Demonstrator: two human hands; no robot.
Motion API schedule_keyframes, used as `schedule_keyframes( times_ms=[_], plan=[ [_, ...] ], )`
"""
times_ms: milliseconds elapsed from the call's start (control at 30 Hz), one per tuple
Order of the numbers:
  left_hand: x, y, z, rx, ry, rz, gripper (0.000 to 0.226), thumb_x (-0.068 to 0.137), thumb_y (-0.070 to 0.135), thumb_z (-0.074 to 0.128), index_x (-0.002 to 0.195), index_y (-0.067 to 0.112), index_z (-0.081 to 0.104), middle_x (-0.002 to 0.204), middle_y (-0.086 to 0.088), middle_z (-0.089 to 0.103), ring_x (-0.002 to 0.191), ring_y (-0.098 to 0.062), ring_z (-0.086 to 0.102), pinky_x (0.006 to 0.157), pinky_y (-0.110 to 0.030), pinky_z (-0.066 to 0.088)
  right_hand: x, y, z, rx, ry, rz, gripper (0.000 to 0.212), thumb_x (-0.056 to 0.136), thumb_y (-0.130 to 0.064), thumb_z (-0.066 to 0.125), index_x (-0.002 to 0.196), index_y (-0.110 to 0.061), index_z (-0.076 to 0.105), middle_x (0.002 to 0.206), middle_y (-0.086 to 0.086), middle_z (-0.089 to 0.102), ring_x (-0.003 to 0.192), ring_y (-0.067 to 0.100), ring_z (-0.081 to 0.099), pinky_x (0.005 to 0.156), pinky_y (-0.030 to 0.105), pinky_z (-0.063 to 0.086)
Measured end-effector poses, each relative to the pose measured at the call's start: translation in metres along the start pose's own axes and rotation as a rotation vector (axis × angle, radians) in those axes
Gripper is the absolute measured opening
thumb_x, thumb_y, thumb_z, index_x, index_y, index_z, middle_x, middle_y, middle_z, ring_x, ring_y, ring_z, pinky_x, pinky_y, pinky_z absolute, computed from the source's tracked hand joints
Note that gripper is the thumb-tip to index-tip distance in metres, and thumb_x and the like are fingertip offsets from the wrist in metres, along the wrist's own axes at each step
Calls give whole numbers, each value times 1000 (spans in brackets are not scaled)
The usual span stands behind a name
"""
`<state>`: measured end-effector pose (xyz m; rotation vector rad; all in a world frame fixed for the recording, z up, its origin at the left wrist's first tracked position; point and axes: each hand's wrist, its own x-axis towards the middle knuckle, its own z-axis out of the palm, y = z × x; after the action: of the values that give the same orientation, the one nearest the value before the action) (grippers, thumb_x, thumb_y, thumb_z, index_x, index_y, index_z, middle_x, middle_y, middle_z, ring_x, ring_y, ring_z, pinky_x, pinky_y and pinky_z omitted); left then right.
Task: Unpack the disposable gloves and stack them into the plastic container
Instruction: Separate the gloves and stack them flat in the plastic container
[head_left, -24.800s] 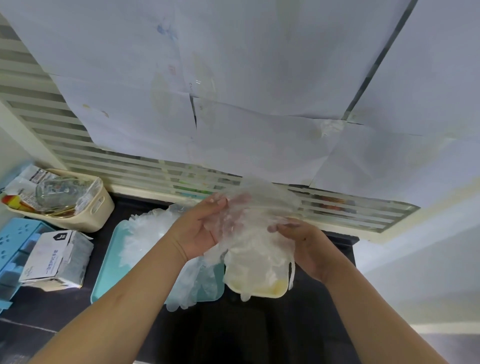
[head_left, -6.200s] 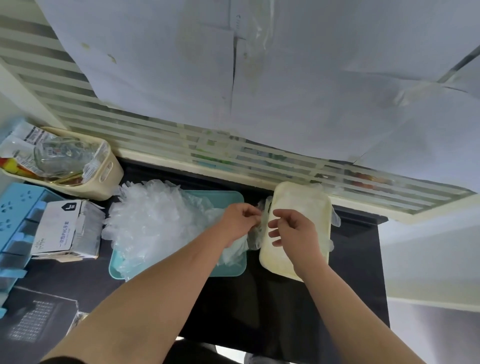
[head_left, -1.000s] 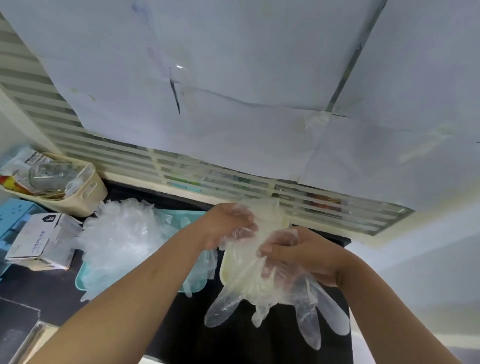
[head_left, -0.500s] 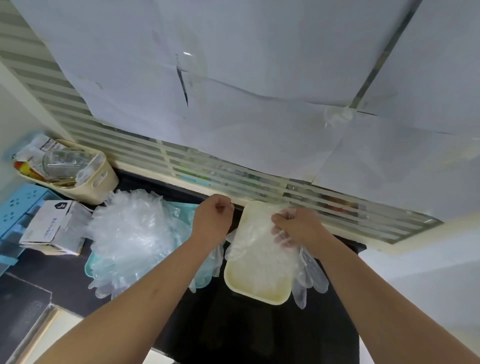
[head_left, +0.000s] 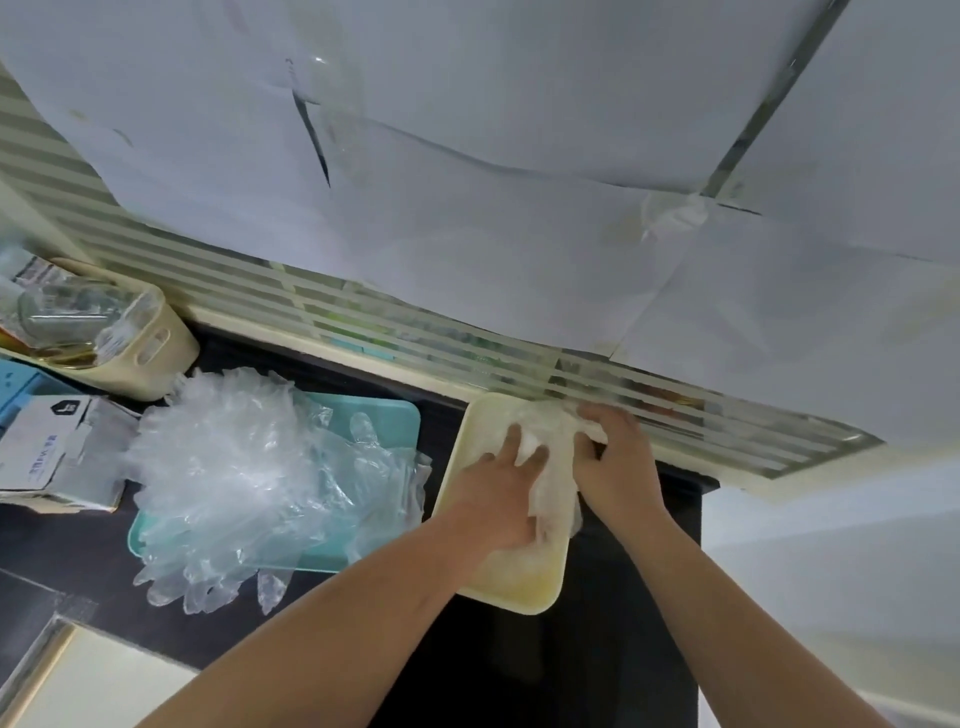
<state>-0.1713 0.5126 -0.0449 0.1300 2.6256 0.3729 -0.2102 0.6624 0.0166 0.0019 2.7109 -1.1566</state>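
Observation:
A cream plastic container (head_left: 519, 597) lies on the dark counter below the window ledge. Clear disposable gloves in the container (head_left: 543, 434) are bunched at its far end. My left hand (head_left: 498, 493) presses flat on them with spread, straight fingers. My right hand (head_left: 618, 462) is at the container's far right edge, its fingers curled over the bunched glove cuffs. A big loose pile of clear gloves (head_left: 234, 467) rests on a teal tray (head_left: 397, 415) to the left, some fingers hanging over its near edge.
A cream basket (head_left: 156, 348) with plastic wrappers stands at the back left. A white glove box (head_left: 47, 452) lies left of the tray beside a blue rack (head_left: 10, 376). The paper-covered striped window runs along the counter's back.
Both hands have lowered the held gloves into the container. My left hand went from a fist above the tray to pressing flat on the gloves. The dangling glove fingers now lie inside.

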Motion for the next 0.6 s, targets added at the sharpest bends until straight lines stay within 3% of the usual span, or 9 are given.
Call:
schedule_keyframes(
  times_ms=[100,200,267,333,400,467,533,600],
  plan=[
    [11,1,10,88,-87,-46,120,82,52,78,161,38,-10,170,-6,-22,137,-37,44,101,-50,51,-19,13,2,-48,-146,-66,34,104,-5,52,118,-28,72,148,-14,52,138,4,47,111,19,35],
    [19,1,16,128,-147,-88,115,87,46,74,161,37,-13,171,-7,-18,142,-39,38,103,-51,50,-33,13,10,-31,-224,-73,38,104,-1,49,114,-26,75,137,-23,50,130,-4,45,112,15,35],
    [22,0,20,141,-188,-102,110,91,40,70,162,35,-13,172,-5,-16,147,-38,31,110,-52,46,-37,10,16,20,-264,-4,40,103,1,47,115,-25,75,129,-27,51,124,-6,46,109,12,38],
    [21,-2,23,128,-204,-116,107,94,36,69,162,36,-13,172,-3,-15,149,-37,26,114,-53,42,-37,7,21,52,-330,89,42,103,0,45,121,-26,72,131,-21,55,122,-2,49,96,5,37],
    [20,-3,24,103,-204,-112,105,94,32,67,161,40,-13,172,-1,-16,149,-36,26,114,-55,41,-38,3,27,102,-412,201,47,102,-1,45,133,-27,67,136,-11,59,124,8,54,94,14,46],
    [22,-6,25,35,-220,-97,99,95,29,64,162,40,-8,172,0,-15,148,-36,31,113,-55,43,-37,-2,32,192,-468,338,54,100,-2,46,145,-28,59,146,-3,56,134,19,53,109,36,50],
    [17,-11,19,-36,-215,-70,85,97,31,60,165,33,9,173,-1,-7,146,-30,39,113,-48,44,-34,-6,37,253,-473,437,58,99,-1,46,151,-26,54,151,-1,52,138,23,50,116,46,47],
    [-1,-18,6,-96,-180,-41,62,101,34,57,159,22,37,171,-4,16,146,-26,41,114,-41,40,-31,-10,45,274,-485,506,58,99,0,44,153,-20,49,146,5,52,137,27,51,117,48,47]
  ],
)
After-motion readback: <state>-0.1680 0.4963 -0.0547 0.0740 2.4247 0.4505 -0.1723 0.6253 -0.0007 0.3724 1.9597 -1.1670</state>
